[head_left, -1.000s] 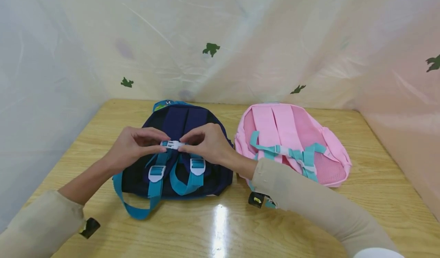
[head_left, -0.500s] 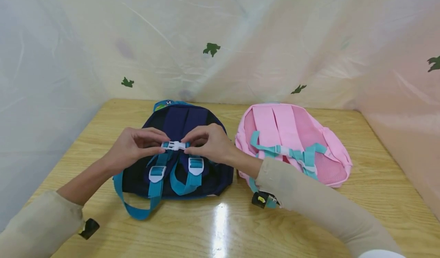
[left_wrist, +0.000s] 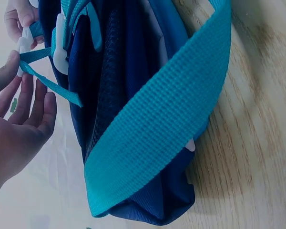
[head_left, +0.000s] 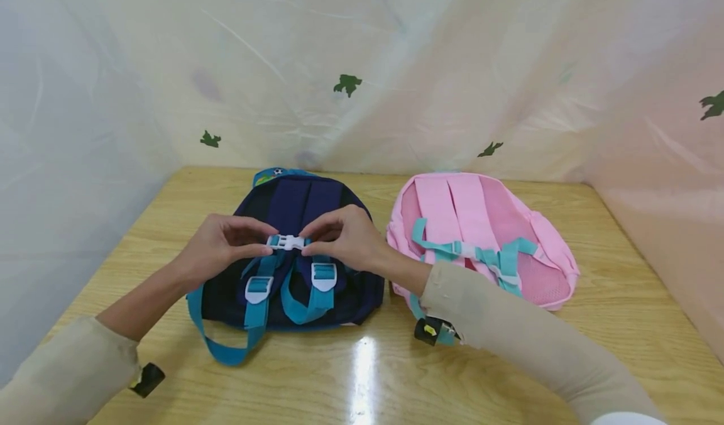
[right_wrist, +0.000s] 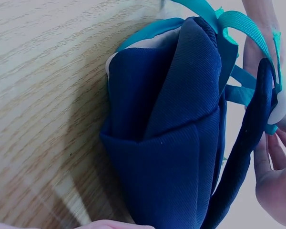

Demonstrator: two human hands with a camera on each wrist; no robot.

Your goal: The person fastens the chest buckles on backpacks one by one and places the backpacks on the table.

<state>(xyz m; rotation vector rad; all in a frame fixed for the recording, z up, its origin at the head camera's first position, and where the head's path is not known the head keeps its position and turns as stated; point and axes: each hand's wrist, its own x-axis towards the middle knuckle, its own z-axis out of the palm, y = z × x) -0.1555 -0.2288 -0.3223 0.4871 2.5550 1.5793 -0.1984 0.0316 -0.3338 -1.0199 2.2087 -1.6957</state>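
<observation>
In the head view a navy backpack [head_left: 226,299] lies with its strap side up on the wooden table. A white side-release buckle [head_left: 290,242] on its blue webbing is held above the straps, its two halves end to end. My left hand [head_left: 212,249] pinches the buckle's left end between thumb and fingers, and my right hand [head_left: 353,239] pinches its right end. In the left wrist view the buckle [left_wrist: 25,47] shows edge-on, with a loose webbing tail [left_wrist: 52,86] hanging from it. White strap adjusters [head_left: 258,288] sit just below my hands.
A pink backpack [head_left: 509,224] with teal straps lies to the right, close to my right forearm. A blue strap loop [head_left: 226,353] extends over the table [head_left: 305,381] in front of the navy backpack. A pale curtain [head_left: 271,98] with dark leaf shapes hangs behind.
My right hand has shifted slightly right, and more of the white buckle shows between my fingertips. My left hand keeps its pinch almost in place. Both backpacks lie as before.
</observation>
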